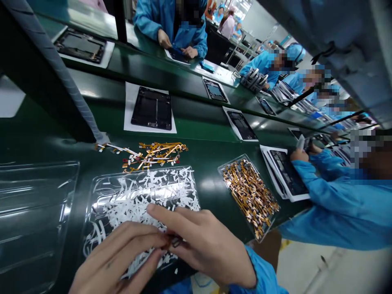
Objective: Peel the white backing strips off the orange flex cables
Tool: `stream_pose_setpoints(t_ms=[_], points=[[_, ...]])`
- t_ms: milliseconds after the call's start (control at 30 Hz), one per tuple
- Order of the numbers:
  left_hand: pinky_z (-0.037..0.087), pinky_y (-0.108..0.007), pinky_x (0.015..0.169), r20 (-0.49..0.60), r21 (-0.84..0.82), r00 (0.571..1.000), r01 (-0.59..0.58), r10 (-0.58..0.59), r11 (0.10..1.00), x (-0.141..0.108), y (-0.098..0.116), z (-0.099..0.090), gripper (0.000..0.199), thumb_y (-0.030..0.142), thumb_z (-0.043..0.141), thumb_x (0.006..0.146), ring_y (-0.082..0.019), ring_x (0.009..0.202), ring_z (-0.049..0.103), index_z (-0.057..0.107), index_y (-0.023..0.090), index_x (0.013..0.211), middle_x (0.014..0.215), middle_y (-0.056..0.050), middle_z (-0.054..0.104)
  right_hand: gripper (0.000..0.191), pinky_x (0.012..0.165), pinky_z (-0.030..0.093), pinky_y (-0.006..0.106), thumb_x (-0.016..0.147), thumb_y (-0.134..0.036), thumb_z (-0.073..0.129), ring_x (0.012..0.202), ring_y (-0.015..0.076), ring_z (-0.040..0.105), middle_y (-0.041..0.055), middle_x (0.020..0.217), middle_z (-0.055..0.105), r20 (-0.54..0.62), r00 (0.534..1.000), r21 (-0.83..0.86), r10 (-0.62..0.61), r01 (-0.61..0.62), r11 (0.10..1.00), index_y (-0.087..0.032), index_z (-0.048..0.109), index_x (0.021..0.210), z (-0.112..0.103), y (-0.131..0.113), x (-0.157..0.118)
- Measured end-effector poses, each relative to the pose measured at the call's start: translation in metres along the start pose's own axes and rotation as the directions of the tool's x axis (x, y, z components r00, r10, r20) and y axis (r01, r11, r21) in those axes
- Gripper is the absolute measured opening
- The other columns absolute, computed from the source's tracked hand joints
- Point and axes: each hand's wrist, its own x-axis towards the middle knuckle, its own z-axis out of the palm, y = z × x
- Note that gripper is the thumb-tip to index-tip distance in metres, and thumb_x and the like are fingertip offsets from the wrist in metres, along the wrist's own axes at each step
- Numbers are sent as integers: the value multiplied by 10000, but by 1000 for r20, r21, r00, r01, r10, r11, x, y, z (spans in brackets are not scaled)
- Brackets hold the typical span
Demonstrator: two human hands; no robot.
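Note:
My left hand and my right hand meet fingertip to fingertip over a clear plastic tray of white paper-like scraps. Between them both pinch a small orange-brown flex cable, mostly hidden by the fingers. Behind the scrap tray lies a loose pile of orange flex cables with white strips. To the right, a second clear tray is full of similar flex cables.
At the left is another clear tray. Black tablet housings on white sheets line the green bench. A dark post rises at left. A co-worker's blue sleeve reaches in at right; another person works opposite.

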Motion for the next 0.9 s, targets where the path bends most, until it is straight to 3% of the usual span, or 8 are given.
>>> stream_pose_setpoints(t_ms=[133,300,467,600,733,900], points=[[603,-190,747,-53,13,984,170,-169,985,-14,2,-4,95,351,673,935,-141,783,723,678,267,979,938,16,748,452,746,556,236,1057,-254,511,881,131,699,42,1083,741,-123,992,92,-23,34,995,-215,461,1504,9,-3,-9],[566,-189,662,-89,51,982,174,-169,983,-15,9,-5,65,315,666,919,-127,679,668,666,250,921,859,20,723,386,832,565,251,1042,-203,538,973,140,738,42,1166,768,-204,979,118,-12,37,992,-194,528,1427,10,-10,-13],[538,-208,639,-66,42,976,209,-206,977,-12,15,-3,84,329,671,921,-131,667,636,691,248,928,856,9,720,138,751,532,247,1035,-247,561,853,117,722,8,986,764,-224,973,112,49,-24,993,-198,646,1132,13,-14,-10],[542,-225,643,-55,41,964,264,-262,964,-9,17,-3,150,370,647,931,-141,669,635,711,239,900,854,-5,727,171,770,520,279,1056,-213,479,861,131,678,41,966,731,-224,975,10,-2,5,1000,-172,641,1092,19,-13,-7],[551,-225,646,-57,55,973,229,-225,972,-5,15,-3,175,378,637,939,-143,677,656,735,238,902,869,-11,745,204,759,529,305,1057,-205,450,838,157,670,58,912,717,-224,972,-88,-70,51,995,-140,641,1027,22,-11,-3],[558,-208,652,-41,52,970,240,-238,969,-4,13,-4,150,363,665,937,-136,697,673,739,236,907,894,-10,758,188,751,529,289,1057,-196,464,837,147,676,47,888,707,-302,951,-153,-66,20,988,-146,633,991,26,-12,1]])
